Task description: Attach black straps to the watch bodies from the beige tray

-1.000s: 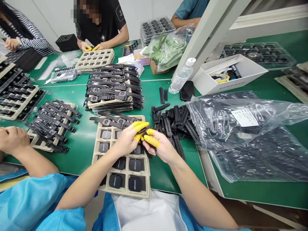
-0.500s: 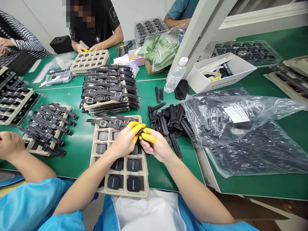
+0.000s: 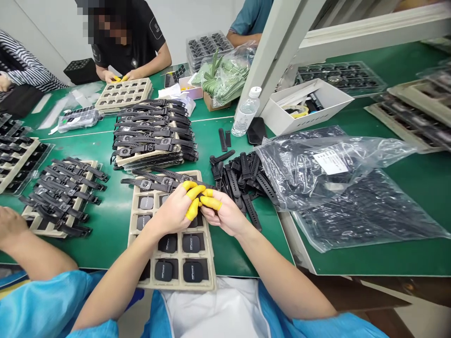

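Both my hands meet over a beige compartment tray (image 3: 212,263). Yellow finger cots cover several fingertips. My left hand (image 3: 172,211) is closed in a pinch, and my right hand (image 3: 225,213) pinches from the other side. Between them is a small black watch part (image 3: 200,196), mostly hidden by the fingers. Square dark watch faces in film (image 3: 191,243) sit in the tray's cells. Watches with black straps (image 3: 145,184) lie across its far row. Right of the tray is a heap of loose black watch straps (image 3: 243,176).
A stack of strapped watches (image 3: 155,134) stands behind the tray, another loaded tray (image 3: 63,192) to the left. Clear bags of straps (image 3: 338,188), a water bottle (image 3: 245,112), a phone (image 3: 256,130) and a white box (image 3: 308,105) are to the right. A co-worker's hand (image 3: 12,225) is at far left.
The view has shifted slightly, so most things appear further left. My left fingers have shifted on the black watch part, which stays between both hands.
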`<state>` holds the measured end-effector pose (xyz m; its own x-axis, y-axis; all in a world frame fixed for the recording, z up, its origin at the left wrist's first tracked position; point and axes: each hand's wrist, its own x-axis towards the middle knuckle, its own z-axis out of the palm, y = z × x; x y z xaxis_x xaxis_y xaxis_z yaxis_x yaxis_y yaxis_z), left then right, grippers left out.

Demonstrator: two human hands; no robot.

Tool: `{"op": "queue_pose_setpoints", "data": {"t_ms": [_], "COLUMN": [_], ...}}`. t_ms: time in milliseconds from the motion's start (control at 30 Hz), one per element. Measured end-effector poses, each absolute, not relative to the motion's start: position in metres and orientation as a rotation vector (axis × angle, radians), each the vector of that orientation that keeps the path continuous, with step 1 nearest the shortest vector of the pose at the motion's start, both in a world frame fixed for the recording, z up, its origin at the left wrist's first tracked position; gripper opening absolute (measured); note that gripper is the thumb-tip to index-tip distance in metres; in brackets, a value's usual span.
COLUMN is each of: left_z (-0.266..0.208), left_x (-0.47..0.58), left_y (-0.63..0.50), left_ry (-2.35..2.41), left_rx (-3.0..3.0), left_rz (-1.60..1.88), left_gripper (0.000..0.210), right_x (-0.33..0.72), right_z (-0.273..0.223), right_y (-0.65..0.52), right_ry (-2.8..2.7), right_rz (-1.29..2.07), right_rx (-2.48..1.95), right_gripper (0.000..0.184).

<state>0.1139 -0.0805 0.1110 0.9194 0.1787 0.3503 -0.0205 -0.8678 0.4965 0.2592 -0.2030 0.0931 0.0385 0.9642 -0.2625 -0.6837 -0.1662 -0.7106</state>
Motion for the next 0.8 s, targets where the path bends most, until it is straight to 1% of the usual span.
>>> {"op": "queue_pose_setpoints", "data": {"t_ms": [133,233,367,467,567,667,800], "left_z": [0.116,0.124,0.151,0.173,0.182,0.174,0.153], "left_x": [0.115,0.113,0.099,0.086,0.08,0.079,0.08], "left_y": [-0.081,-0.082,-0.069,-0.051,-0.036,-0.029,-0.029], "left_ry": [0.099,0.144,0.372,0.57,0.581,0.586,0.481], "left_rx": [2.446,2.476,2.687,2.885,2.995,2.874,2.834], "left_rz": [0.54,0.552,0.546,0.303,-0.017,-0.149,-0.23], "left_gripper": [0.048,0.051,0.046,0.034,0.029,0.025,0.022], "right_x": [0.259,0.264,0.279,0.292,0.3,0.303,0.306], "right_z": [0.09,0.087,0.087,0.088,0.088,0.087,0.087], "right_y": [-0.202,-0.202,-0.205,-0.208,-0.211,-0.213,-0.215], "right_ry": [-0.537,-0.748,-1.1,-1.312,-1.476,-1.578,-1.621], "right_rz": [1.447,1.204,0.918,0.764,0.604,0.604,0.729], "right_rx": [-0.87,-0.991,-1.296,-1.46,-1.569,-1.631,-1.734], "right_gripper": [0.037,0.034,0.024,0.024,0.026,0.025,0.014]}}
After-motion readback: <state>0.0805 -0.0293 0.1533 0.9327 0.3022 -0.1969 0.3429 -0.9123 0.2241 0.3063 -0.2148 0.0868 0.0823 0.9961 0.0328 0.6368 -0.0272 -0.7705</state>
